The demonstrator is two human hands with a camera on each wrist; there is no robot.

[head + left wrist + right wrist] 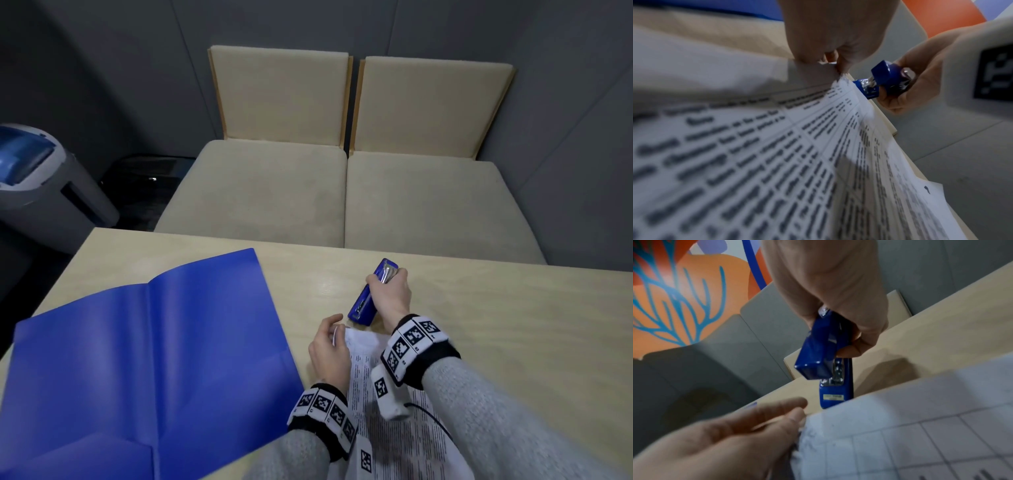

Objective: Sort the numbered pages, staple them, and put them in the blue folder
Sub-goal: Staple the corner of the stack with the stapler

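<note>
Two hands are working at the near edge of the pale wood counter [513,308]. Right hand [390,294] is gripping the glossy blue metal stapler [368,298], mouth gaping, base just beside the stack's far corner. Left hand [330,349] is pinching that corner of the white printed pages [404,428], lifting it. Open blue plastic folder [147,359] is lying flat on the counter's left side. Risk, imo: corner isn't seated in the mouth yet, & sheets are fanning at the lower edge, so a squeeze now could miss some pgs or staple them skewed.
</note>
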